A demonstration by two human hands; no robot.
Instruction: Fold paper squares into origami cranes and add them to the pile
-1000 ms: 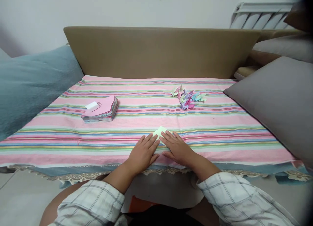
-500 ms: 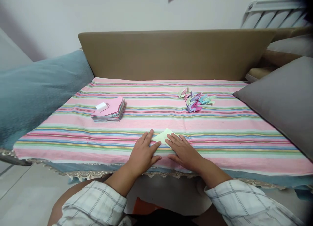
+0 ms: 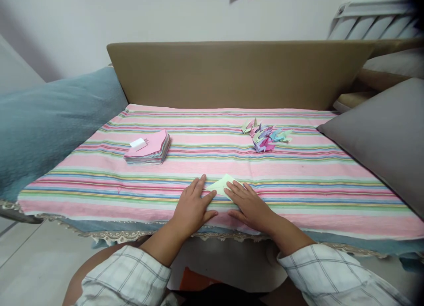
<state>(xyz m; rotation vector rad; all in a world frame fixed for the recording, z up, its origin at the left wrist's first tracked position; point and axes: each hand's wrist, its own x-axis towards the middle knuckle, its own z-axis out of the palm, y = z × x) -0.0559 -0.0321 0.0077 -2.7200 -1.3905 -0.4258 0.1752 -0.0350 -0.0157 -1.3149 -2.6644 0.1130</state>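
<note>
A folded piece of pale green paper lies flat on the striped cloth, near its front edge. My left hand rests palm down at the paper's left, fingers spread, the thumb tip at its lower left edge. Across the paper's right side lie the outstretched fingers of my right hand, covering that part of it. Farther back on the right is a cluster of folded paper cranes in several colours.
At the left stands a stack of coloured paper with a white charger plug on top. A blue cushion borders the left side, a grey pillow the right. Behind the cloth rises a brown backrest.
My left hand has shifted very slightly to the left. My right hand and the green paper look nearly the same.
</note>
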